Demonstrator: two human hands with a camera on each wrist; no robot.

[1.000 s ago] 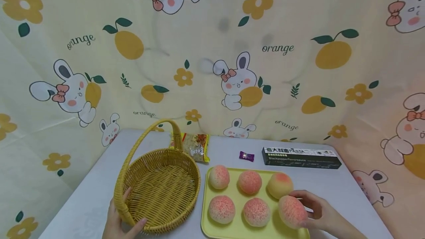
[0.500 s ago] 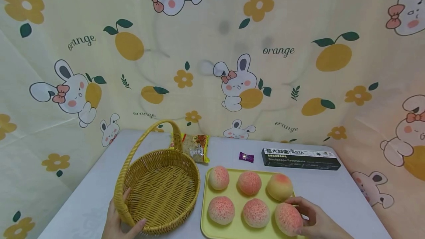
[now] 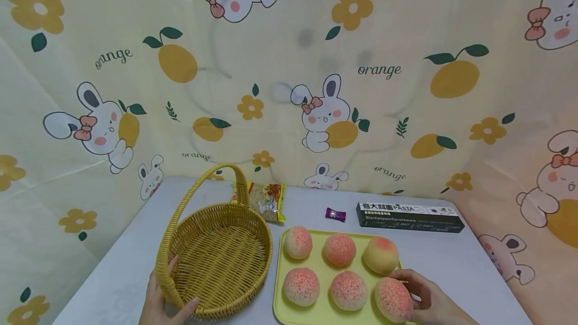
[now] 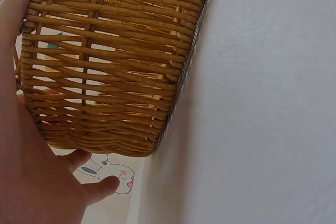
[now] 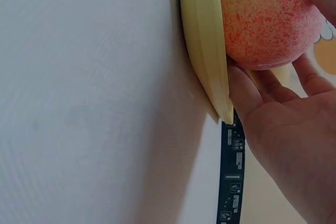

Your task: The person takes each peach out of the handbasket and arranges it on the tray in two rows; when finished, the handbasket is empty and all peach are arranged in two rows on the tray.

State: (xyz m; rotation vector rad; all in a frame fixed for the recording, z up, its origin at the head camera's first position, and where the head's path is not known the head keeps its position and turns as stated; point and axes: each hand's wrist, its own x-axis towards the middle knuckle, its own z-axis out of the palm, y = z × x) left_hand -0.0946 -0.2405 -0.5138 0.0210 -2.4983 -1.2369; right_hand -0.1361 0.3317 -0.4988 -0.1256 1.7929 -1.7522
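Observation:
On the left of the table stands a woven wicker basket [image 3: 221,260] with a tall arched handle and nothing inside. My left hand [image 3: 162,297] grips its near-left rim, some fingers over the inner side; the left wrist view shows the hand [image 4: 44,166] against the basket wall [image 4: 105,72]. My right hand [image 3: 426,297] holds a pink speckled peach [image 3: 393,299] at the near right corner of the yellow tray [image 3: 325,312]. In the right wrist view this peach [image 5: 268,19] sits close by the tray edge [image 5: 207,40], thumb and fingers around it.
Several other peaches [image 3: 339,250] lie in two rows on the tray. Behind stand a black pasta box [image 3: 408,217], a small purple wrapped candy [image 3: 335,214] and a clear-and-yellow food packet [image 3: 266,202], partly behind the basket. A printed curtain [image 3: 271,64] closes off the back.
My right hand has brought the peach slightly left and down toward the tray's near right corner, then stayed nearly still. The left hand and basket keep their place.

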